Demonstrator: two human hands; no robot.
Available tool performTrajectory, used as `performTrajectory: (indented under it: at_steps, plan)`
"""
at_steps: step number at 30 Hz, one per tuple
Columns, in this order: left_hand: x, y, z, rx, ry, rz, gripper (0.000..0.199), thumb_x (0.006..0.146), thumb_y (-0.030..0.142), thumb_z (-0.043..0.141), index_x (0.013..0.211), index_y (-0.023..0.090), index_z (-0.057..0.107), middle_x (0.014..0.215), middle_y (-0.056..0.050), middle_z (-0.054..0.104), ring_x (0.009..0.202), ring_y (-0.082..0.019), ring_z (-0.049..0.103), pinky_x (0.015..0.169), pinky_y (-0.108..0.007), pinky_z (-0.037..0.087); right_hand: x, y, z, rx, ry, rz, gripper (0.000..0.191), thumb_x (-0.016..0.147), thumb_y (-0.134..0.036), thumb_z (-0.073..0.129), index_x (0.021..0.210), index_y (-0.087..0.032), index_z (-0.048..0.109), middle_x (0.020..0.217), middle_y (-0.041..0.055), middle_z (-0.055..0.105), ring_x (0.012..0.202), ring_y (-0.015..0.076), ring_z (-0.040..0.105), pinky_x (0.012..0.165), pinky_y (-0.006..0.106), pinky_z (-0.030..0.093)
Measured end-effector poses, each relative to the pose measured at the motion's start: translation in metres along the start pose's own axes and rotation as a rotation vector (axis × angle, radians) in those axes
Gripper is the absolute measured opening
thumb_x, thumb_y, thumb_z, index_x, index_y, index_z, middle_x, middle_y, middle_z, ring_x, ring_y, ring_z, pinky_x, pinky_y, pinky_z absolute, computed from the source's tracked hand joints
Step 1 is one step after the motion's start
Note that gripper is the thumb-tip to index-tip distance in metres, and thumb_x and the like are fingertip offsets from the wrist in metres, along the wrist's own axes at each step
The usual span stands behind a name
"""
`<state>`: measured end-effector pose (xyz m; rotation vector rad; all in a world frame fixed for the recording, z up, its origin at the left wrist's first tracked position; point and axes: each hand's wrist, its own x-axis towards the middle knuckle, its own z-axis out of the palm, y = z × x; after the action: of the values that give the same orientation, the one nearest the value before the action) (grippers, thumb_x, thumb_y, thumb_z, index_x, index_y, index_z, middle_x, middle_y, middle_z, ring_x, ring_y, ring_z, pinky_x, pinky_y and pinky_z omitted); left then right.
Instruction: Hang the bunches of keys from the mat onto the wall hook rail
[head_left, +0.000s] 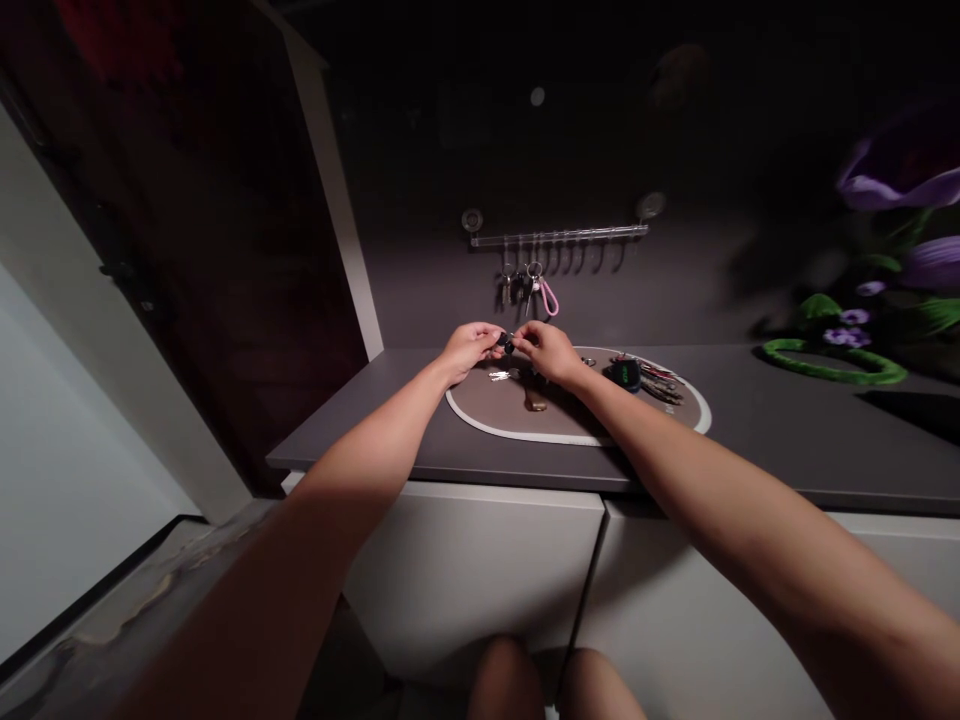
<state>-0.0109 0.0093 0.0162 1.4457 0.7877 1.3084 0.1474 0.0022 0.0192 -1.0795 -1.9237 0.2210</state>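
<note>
Both hands meet above the left part of an oval brown mat (495, 415) with a white rim. My left hand (470, 350) is closed on a small black object (508, 345), too small to name for certain. From the right, my right hand (547, 350) pinches the same object with its fingertips. Silver keys (499, 376) lie on the mat just below my left hand. A brown key holder (535, 399) rests below my right hand. Beyond my right wrist lie a dark pouch (625, 374) and a bunch of keys (661, 384).
A clear hook rail (559, 236) on the wall holds several keys (507, 287) and a pink loop (550, 297). Purple flowers (847, 335) with a green ring (832, 372) stand on the right of the grey counter (375, 425). A dark door (195, 200) is at the left.
</note>
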Motion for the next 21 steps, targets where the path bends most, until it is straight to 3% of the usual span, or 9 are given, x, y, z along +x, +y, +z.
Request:
performTrajectory:
  at_steps: [13,21]
  plan:
    - [-0.006,-0.001,0.007,0.075,-0.088,-0.044,0.013,0.076,0.014,0.06,0.086,0.008,0.054,0.064,0.0,0.058,0.056,-0.006,0.055,0.061,-0.021,0.045,0.004,0.006,-0.001,0.352,0.05,0.047,0.016,0.07,-0.032,0.052,0.074,-0.016,0.05,0.071,-0.0009,0.052,0.066,0.0103,0.045,0.066,0.024,0.037]
    - [-0.008,-0.004,0.011,0.318,-0.061,0.07,0.015,0.074,0.018,0.058,0.086,0.01,0.057,0.066,-0.001,0.058,0.056,-0.007,0.051,0.058,-0.022,0.042,0.002,0.009,-0.005,0.52,0.092,0.052,0.02,0.069,-0.034,0.054,0.075,-0.017,0.049,0.069,-0.0022,0.048,0.066,0.0092,0.044,0.066,0.023,0.04]
